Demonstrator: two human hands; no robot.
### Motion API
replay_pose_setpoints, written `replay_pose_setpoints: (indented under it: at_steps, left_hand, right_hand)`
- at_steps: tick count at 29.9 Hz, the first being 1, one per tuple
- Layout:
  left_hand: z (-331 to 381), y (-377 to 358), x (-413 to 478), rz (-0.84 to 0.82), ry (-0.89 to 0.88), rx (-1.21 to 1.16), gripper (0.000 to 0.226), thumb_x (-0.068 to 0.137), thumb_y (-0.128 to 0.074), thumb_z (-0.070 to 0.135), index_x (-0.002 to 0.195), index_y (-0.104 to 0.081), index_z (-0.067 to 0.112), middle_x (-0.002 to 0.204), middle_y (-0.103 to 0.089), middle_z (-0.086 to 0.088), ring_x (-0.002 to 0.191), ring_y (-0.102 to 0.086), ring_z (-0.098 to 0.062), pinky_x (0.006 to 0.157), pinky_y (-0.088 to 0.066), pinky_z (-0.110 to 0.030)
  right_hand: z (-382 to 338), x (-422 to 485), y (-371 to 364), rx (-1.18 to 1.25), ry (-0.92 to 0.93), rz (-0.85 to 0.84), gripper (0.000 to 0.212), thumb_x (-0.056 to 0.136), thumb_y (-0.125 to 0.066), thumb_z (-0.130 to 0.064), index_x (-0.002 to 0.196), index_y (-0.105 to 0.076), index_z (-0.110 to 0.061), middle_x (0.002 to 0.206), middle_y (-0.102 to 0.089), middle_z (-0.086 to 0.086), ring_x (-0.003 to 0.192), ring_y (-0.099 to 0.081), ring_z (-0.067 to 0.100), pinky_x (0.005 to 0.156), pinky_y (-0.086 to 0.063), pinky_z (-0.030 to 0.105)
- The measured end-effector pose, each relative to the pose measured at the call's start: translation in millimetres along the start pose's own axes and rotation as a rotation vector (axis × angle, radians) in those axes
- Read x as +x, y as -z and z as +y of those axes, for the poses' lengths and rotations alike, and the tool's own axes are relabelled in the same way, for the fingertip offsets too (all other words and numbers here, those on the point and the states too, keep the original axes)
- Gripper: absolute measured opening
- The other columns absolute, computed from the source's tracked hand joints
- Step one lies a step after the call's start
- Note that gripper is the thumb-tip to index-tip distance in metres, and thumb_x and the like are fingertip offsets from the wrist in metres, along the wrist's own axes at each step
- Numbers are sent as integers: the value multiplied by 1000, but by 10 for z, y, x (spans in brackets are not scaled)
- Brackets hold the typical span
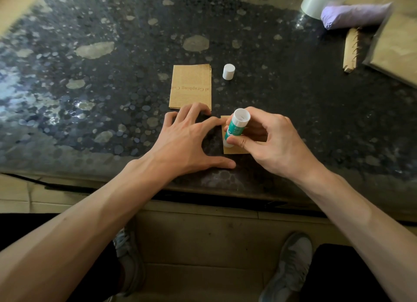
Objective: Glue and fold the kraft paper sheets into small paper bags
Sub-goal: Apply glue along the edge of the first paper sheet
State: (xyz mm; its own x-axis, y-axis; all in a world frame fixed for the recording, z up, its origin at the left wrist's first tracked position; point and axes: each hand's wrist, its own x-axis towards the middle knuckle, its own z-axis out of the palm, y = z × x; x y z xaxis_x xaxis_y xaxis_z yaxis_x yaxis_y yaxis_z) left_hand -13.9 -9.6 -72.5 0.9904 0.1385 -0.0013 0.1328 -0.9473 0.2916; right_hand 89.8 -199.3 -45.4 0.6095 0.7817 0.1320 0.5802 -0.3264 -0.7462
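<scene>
A small stack of folded kraft paper (190, 85) with orange print lies on the dark stone table. Just in front of it, a smaller kraft piece (234, 150) lies mostly hidden under my hands. My right hand (268, 141) grips a green and white glue stick (237, 127), its lower end down on that piece. The white cap (228, 71) stands alone, right of the stack. My left hand (187, 139) lies spread with straight fingers on the table, a fingertip touching the small piece's left edge.
At the far right are a tape roll (316, 2), a purple bundle (354, 15), a spiral-bound pad (350, 50) and a packet of kraft sheets (397, 51). The table's front edge (90, 175) runs just under my wrists. My shoes show on the floor below.
</scene>
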Motion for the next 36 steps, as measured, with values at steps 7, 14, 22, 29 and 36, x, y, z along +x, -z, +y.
replay_pose_setpoints:
  at_steps: [7,14,22,29,36]
  left_hand:
    - [-2,7,3,-14,1,11,103,59,-33,103,145,-38,48,145,-32,9,140,-26,-17,114,-22,-43]
    - [-7,4,-13,-18,-11,-4,107,56,-37,105,147,-36,48,147,-30,8,142,-24,-17,115,-19,-42]
    - [-1,23,-14,-33,-12,24,108,56,-35,105,147,-35,47,146,-29,8,141,-25,-18,115,-21,-43]
    - [9,30,-15,-43,-7,29,107,56,-34,105,147,-34,49,147,-29,8,141,-24,-17,115,-20,-42]
    - [29,38,-18,-49,9,18,112,53,-31,106,150,-32,50,147,-28,9,142,-22,-16,116,-19,-42]
  right_hand:
    - [-44,-48,22,34,1,-29,30,88,-83,-22,115,-71,-15,107,-75,-11,103,-71,-2,92,-55,17]
    - [-45,-63,30,39,22,-49,29,89,-83,-20,115,-71,-15,108,-75,-9,104,-71,2,95,-57,22]
    - [-35,-64,28,56,42,-101,25,91,-79,-19,114,-70,-15,108,-74,-8,107,-71,9,98,-57,31]
    - [-25,-71,59,188,8,-141,24,93,-76,-7,115,-69,-11,109,-76,-4,109,-72,10,98,-58,31]
    - [4,36,119,281,-14,112,22,95,-75,-10,115,-66,-8,108,-74,0,104,-73,13,91,-57,26]
